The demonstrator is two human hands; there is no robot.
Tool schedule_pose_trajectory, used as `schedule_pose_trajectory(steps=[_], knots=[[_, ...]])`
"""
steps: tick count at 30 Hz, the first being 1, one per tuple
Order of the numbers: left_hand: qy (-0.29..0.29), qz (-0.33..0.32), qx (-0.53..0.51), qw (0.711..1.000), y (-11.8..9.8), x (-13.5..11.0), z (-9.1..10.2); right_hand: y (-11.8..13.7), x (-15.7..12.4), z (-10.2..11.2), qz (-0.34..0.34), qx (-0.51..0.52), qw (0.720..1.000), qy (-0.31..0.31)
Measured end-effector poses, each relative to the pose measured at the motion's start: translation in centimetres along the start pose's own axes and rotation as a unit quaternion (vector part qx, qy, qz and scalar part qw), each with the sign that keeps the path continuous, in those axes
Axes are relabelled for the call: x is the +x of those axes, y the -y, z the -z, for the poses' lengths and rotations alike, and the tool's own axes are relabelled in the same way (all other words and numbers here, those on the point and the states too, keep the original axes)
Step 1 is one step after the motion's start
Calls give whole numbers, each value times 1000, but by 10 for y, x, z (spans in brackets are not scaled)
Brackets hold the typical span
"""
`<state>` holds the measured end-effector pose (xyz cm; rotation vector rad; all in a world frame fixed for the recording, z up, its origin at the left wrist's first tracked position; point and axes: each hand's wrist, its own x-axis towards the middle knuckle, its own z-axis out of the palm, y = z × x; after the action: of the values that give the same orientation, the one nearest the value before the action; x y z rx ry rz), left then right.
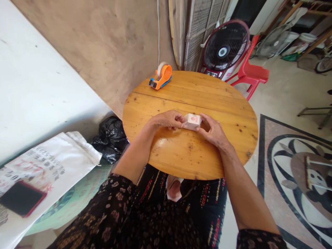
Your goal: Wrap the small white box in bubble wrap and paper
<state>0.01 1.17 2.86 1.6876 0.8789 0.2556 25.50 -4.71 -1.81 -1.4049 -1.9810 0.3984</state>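
Observation:
A small white box with a pink mark rests just above the round wooden table, held between both my hands. My left hand grips its left end with curled fingers. My right hand pinches its right end, thumb on the near side. An orange tape dispenser with a roll of clear tape sits at the table's far left edge, well away from my hands.
A black bag lies on the floor left of the table. A white printed sack with a dark phone on it is at the lower left. A fan and red chair stand behind the table.

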Motion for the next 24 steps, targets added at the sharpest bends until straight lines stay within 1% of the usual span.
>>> schedule_pose_trajectory(steps=[5,9,12,14,16,19,24], knots=[[-15,-49,14,999,2,9,-8,5,1,-2,2,-5,1000,-13],[-36,-55,21,998,3,14,-12,6,2,-4,-4,4,1000,-9],[-35,-55,25,998,4,14,-12,6,2,-5,-17,11,1000,-6],[-35,-45,27,998,3,12,-11,7,2,-5,-13,4,1000,-5],[-41,-19,28,999,0,9,-10,8,1,-6,-6,-11,1000,-5],[-64,17,20,998,-5,4,-10,11,-1,-6,-4,-39,999,-11],[-91,30,-11,995,-5,4,-8,12,-2,-5,0,-54,998,-13]])
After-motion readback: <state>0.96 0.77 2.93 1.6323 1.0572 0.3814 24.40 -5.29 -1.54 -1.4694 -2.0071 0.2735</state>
